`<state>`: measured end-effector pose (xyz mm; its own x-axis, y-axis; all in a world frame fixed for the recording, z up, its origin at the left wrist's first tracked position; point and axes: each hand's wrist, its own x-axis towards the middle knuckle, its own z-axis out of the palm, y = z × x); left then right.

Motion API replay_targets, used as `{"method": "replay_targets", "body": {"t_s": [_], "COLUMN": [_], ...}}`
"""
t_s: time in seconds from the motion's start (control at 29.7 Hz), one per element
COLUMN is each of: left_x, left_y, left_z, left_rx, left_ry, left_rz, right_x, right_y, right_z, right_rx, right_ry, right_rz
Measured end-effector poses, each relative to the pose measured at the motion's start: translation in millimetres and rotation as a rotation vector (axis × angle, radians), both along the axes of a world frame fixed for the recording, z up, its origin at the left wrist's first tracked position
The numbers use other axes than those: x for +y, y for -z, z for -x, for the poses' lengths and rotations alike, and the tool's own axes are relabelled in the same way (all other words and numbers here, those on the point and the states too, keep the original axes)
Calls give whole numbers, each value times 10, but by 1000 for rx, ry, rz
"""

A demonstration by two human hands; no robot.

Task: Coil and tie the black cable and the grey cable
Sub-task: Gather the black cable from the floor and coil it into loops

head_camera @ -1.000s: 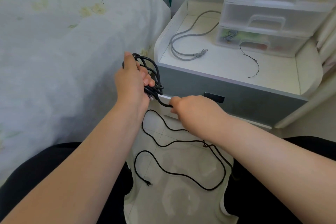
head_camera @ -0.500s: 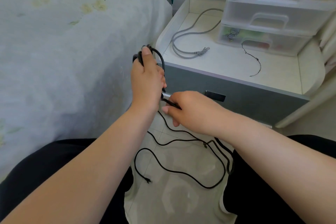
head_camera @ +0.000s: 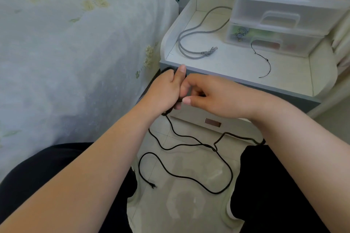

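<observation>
Since a second ago both hands are lifting toward the desk [head_camera: 223, 66] edge, the right hand [head_camera: 212, 96] closing in against the left hand [head_camera: 166, 91]. The left hand is clamping the black cable [head_camera: 189, 177] coils, keeping finished loops from springing apart; the right hand is pinching the strand beside it, feeding another turn. Slack is trailing on the floor below the hands. The grey cable [head_camera: 191, 32] is lying loose on the desk beyond them.
</observation>
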<state>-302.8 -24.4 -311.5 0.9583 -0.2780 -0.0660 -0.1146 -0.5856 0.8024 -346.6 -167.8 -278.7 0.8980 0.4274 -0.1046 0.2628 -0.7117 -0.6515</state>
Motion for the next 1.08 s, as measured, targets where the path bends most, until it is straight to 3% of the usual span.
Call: {"method": "replay_targets", "body": {"t_s": [0.1,0.34,0.61,0.77,0.84,0.91,1.01,1.08], "left_x": [17,19,48,48,95,173,255,251], "left_y": [-61,-206,-263,-284,-288,-307,-351,-316], "left_z": [97,260,291,301,270,208,55,5], "left_rx": [173,465,469,520,563,618,710,704], "left_ry": [133,362,379,396,363,292,-63,-280], "left_rz": [76,200,234,383,522,786,1291,1447], "right_x": [-110,-377,-380,-347,-344,-335,-213,-85], "right_y": [18,79,204,280,306,353,542,642], "right_z": [-73,-250,-216,-179,-181,-191,-157,-88], "right_rx": [-14,-211,-338,-372,-345,-302,-160,-80], "right_ry": [73,343,408,444,459,503,484,395], "right_rz": [-100,-39,-218,-321,-360,-348,-167,-56]}}
